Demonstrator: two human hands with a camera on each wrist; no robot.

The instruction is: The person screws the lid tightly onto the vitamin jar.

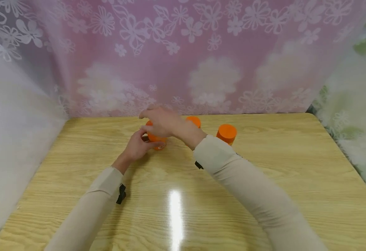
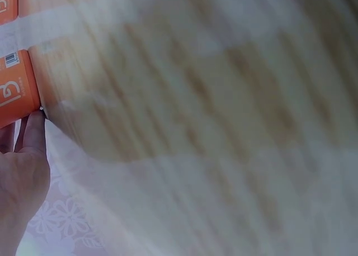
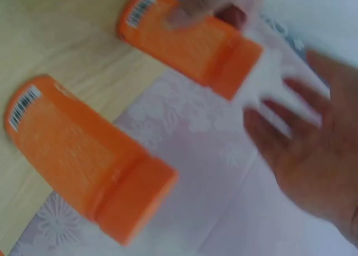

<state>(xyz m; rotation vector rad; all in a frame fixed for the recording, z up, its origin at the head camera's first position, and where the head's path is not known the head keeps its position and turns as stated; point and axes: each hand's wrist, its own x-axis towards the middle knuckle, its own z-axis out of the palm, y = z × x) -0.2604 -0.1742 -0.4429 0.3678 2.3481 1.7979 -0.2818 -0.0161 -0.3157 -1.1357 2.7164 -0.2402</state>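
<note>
My left hand point(image 1: 137, 145) grips an orange bottle point(image 1: 156, 138) standing at the back left of the table, thumb on the near side. In the right wrist view, that bottle point(image 3: 179, 41) shows a barcode, an orange screw cap and the left hand's fingers around its body. My right hand point(image 1: 162, 122) hovers over it in the head view, partly covering it. Seen from the right wrist, the right hand point(image 3: 316, 150) has spread fingers, apart from the cap and holding nothing. A second orange bottle point(image 3: 84, 155) stands beside it, mostly behind the right forearm in the head view.
A third orange bottle point(image 1: 227, 132) stands farther right, its lower part hidden by the right sleeve. The wood-grain table point(image 1: 157, 195) ends at the back against a pink floral curtain point(image 1: 176, 69). Pale cloth hangs along both sides.
</note>
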